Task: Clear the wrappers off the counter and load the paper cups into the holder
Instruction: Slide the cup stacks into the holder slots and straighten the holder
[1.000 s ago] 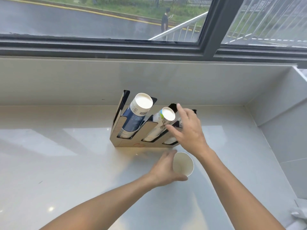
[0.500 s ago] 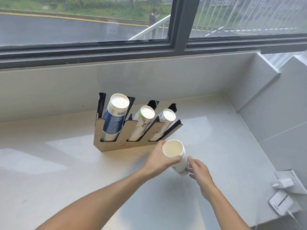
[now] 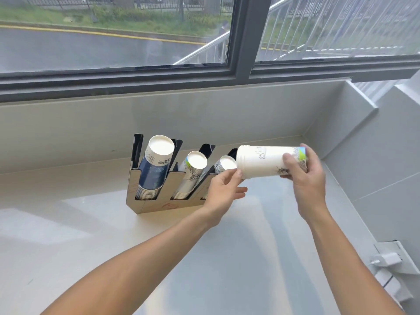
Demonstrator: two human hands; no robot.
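Observation:
A slanted cup holder [image 3: 159, 206] stands on the pale counter [image 3: 68, 223] by the back wall. Its three slots hold a blue cup stack [image 3: 152, 171], a white printed stack [image 3: 192, 173] and a smaller white stack [image 3: 225, 164]. I hold a short stack of white paper cups [image 3: 261, 162] sideways in the air, just right of the holder, its open rim facing left. My right hand [image 3: 304, 176] grips its bottom end. The fingers of my left hand [image 3: 223, 187] pinch the rim from below.
A window with a dark frame [image 3: 241, 69] runs above the back wall. A tiled side wall [image 3: 375, 155] closes the counter on the right. A white plug and socket plate [image 3: 386, 258] sit at the lower right.
The cups rose from the counter and turned sideways. My right hand moved from the holder to their bottom end, and my left hand shifted to the rim.

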